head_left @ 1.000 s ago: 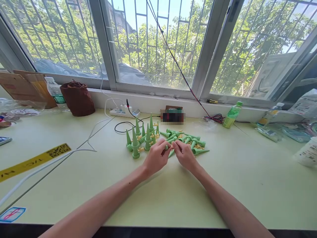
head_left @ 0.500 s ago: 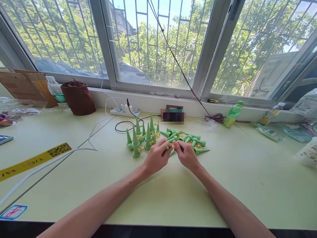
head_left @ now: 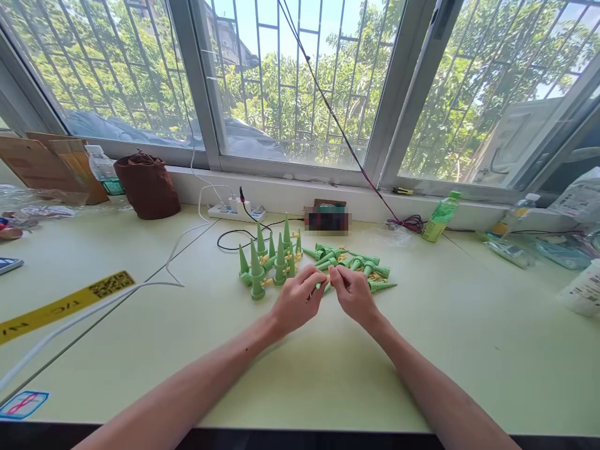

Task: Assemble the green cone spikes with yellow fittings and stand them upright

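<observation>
My left hand (head_left: 296, 299) is closed around a green cone-shaped spike (head_left: 323, 287), of which only a bit shows between my hands. My right hand (head_left: 352, 292) pinches a small yellow piece (head_left: 330, 272) against the spike's open end. Just behind my left hand several green spikes stand upright (head_left: 268, 262) on the pale green table (head_left: 140, 325). Behind my right hand lies a loose pile of green spikes (head_left: 360, 265) with small yellow pieces among them.
A white power strip (head_left: 235, 210) with black and white cables sits by the window sill. A brown pouch (head_left: 147, 185) and a water bottle (head_left: 104, 170) stand at back left, a green bottle (head_left: 439, 217) at back right. A yellow label strip (head_left: 65, 304) lies at left.
Both hands stay almost in place. My right fingers have shifted slightly at the spike's end, working the yellow piece against it.
</observation>
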The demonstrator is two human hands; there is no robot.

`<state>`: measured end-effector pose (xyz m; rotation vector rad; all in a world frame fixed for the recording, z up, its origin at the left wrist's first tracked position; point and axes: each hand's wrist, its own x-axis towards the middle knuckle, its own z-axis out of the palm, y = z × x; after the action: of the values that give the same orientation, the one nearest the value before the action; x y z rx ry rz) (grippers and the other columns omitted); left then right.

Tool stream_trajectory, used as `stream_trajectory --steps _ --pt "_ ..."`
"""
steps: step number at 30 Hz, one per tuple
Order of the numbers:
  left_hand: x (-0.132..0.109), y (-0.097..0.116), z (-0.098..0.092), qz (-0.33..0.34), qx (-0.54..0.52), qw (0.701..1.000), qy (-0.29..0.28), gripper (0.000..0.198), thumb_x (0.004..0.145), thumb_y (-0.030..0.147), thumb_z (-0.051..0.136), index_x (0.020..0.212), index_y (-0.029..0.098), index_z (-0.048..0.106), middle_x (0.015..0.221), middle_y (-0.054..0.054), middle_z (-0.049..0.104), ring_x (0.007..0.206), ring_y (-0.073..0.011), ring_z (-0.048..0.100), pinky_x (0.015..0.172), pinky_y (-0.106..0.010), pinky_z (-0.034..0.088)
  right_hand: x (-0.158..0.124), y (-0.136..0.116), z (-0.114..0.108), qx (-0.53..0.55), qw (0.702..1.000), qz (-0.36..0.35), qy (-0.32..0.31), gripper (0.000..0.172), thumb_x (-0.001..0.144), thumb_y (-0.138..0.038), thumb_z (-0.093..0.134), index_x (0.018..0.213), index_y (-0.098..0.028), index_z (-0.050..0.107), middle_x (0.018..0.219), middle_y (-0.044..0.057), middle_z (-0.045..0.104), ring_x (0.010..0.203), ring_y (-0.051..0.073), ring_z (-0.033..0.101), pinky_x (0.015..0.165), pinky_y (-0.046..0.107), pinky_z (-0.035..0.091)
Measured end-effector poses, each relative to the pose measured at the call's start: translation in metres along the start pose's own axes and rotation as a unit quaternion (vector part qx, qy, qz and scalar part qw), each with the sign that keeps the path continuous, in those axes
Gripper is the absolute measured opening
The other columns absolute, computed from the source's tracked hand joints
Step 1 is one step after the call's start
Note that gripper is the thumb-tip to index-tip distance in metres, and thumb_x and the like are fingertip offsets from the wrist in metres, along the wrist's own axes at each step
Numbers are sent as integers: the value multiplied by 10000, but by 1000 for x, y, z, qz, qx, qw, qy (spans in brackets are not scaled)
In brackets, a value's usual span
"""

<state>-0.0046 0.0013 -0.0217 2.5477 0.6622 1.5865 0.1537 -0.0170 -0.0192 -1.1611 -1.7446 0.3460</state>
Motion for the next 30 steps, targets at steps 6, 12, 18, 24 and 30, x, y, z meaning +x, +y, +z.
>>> stream_trajectory --steps 6,12,18,24,30 --pt "0 0 0 10 9 1000 7 107 922 139 476 903 189 569 804 -18 573 642 -81 524 519 -170 438 1 0 -1 -1 1000 -3 2 444 982 -444 372 609 -204 373 538 -44 330 493 104 276 493 270 234" --pt "0 0 -1 11 9 1000 0 127 930 156 460 895 193 576 799 -20 579 639 -85 518 524 -175 441 1 1 0 -2 1000 -7 2 453 980 -456 369 604 -204 377 535 -40 345 490 104 282 490 265 245" --pt "0 0 -1 5 1 1000 -10 119 920 127 476 906 196 572 814 -18 578 629 -78 504 520 -169 423 0 1 0 -9 1000 -11 0 445 982 -436 374 605 -200 394 528 -40 351 480 102 293 493 264 244" --pt "-2 -2 -1 2 -1 1000 -20 132 899 100 486 907 196 575 830 -21 586 640 -81 516 525 -168 420 0 2 1 -9 1000 -5 -2 444 978 -435 381 600 -201 389 524 -42 338 474 103 289 488 264 237" --pt "-4 -4 -2 3 -2 999 -35 154 880 71 494 905 197 578 860 -20 595 596 -70 486 526 -172 408 0 4 2 -1 1000 -1 -13 445 982 -428 376 604 -195 405 541 -33 382 488 104 322 502 269 252"
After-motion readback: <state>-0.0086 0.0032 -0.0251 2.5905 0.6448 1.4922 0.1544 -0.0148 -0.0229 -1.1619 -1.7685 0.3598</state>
